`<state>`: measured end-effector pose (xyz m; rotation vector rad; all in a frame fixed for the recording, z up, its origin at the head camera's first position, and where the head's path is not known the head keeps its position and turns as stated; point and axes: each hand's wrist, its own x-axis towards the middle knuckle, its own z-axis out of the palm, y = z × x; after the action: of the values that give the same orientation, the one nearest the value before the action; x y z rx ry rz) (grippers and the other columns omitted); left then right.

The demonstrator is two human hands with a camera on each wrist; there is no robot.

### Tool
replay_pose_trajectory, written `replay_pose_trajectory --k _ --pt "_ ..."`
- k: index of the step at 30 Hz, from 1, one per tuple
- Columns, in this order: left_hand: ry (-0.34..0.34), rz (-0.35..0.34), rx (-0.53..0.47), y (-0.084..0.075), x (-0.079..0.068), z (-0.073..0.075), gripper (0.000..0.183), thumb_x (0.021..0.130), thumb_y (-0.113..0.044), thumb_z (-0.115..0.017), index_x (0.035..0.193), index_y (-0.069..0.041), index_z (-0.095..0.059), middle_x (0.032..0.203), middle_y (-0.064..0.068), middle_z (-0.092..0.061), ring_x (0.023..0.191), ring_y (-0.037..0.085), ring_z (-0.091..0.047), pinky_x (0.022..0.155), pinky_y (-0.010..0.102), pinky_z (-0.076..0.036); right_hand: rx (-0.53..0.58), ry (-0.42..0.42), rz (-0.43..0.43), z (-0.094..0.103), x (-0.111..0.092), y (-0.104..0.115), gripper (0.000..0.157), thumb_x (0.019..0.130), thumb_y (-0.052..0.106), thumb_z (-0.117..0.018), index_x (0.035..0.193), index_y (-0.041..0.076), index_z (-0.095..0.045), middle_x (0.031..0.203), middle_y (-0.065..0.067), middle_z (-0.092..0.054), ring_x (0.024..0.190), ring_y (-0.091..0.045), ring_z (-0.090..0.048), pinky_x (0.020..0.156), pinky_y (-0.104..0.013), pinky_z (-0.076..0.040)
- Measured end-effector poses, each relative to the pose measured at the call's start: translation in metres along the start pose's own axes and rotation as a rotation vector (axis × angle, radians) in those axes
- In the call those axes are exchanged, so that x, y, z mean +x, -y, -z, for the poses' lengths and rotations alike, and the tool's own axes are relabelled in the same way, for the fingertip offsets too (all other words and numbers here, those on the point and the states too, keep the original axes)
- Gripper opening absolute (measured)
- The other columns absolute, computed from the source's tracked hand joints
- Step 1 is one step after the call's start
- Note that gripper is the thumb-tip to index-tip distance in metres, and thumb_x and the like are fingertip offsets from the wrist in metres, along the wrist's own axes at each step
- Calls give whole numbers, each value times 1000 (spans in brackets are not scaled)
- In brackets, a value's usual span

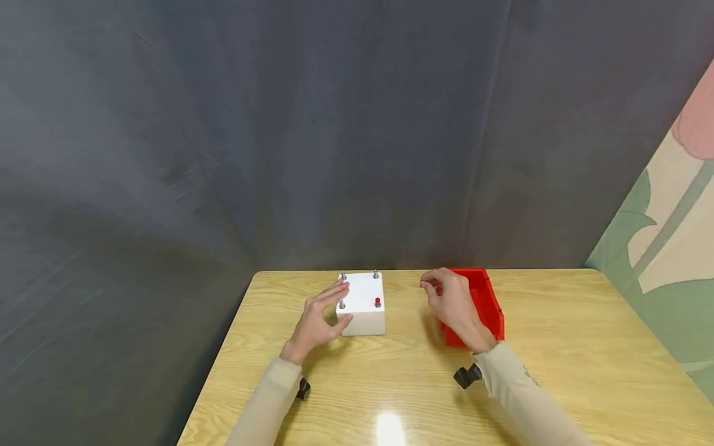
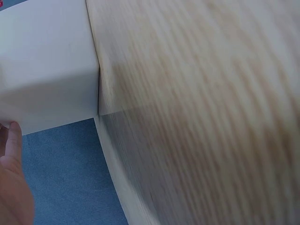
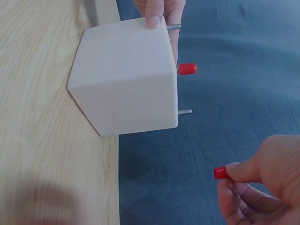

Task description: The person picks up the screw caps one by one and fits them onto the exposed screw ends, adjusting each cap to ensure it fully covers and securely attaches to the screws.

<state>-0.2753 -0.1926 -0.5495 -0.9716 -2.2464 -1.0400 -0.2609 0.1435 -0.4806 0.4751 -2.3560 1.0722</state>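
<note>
A white block (image 1: pixel 362 325) stands on the table with several metal threaded studs pointing up from its top corners. The near right stud wears a red cap (image 3: pixel 187 69); a bare stud (image 3: pixel 184 112) shows beside it in the right wrist view. My left hand (image 1: pixel 315 321) holds the block at its left side, thumb on the front and fingers over the top edge. To the right of the block, in the air, my right hand (image 1: pixel 454 303) pinches a second red cap (image 3: pixel 220 173) between thumb and fingertips, its hollow end facing outward.
Partly behind the right hand and forearm, a red open bin (image 1: pixel 488 303) sits on the wooden table (image 1: pixel 346 396); its contents are mostly hidden. A dark grey curtain (image 1: pixel 362 136) hangs along the table's far edge. Patterned fabric (image 1: pixel 664 260) is at the right.
</note>
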Motion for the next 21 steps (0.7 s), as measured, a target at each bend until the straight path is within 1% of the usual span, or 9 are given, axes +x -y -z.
replay_pose_trajectory --k 5,7,10,13,17,21 --pt "15 29 -20 0 -1 1 59 86 -16 -86 139 4 -67 148 18 -64 144 37 -57 123 47 -45 10 -9 5 -2 -1 4 8 92 -5 -77 94 2 -80 87 -8 -77 77 -22 -71 69 -34 -67" --pt "18 43 -24 0 -1 1 59 86 -17 -86 139 3 -67 149 16 -64 145 35 -57 124 45 -44 14 -1 -2 -3 -2 6 8 93 -4 -77 95 3 -80 88 -8 -77 78 -22 -71 69 -34 -67" --pt "22 51 -24 -1 -1 2 60 86 -18 -86 139 3 -67 149 15 -64 146 34 -56 125 44 -44 21 8 -15 -3 -2 10 8 93 -3 -78 96 4 -80 90 -8 -77 78 -21 -70 70 -38 -67" --pt "16 41 -21 -1 -1 2 59 86 -17 -86 139 3 -67 149 16 -64 145 35 -57 124 44 -45 13 13 -17 -3 -2 12 7 93 -1 -78 97 5 -80 92 -8 -77 79 -20 -70 71 -38 -67" --pt "1 16 -16 0 -1 1 59 85 -16 -87 137 4 -68 147 18 -65 143 37 -59 122 45 -46 5 4 -5 -4 -1 13 7 93 1 -79 98 6 -81 92 -7 -78 78 -19 -69 70 -31 -65" --pt "-2 15 -19 1 -2 1 59 85 -15 -87 137 4 -68 147 17 -65 143 37 -59 123 45 -46 13 -7 -2 -5 -1 14 7 93 0 -79 97 6 -81 92 -7 -77 78 -19 -70 70 -32 -65"
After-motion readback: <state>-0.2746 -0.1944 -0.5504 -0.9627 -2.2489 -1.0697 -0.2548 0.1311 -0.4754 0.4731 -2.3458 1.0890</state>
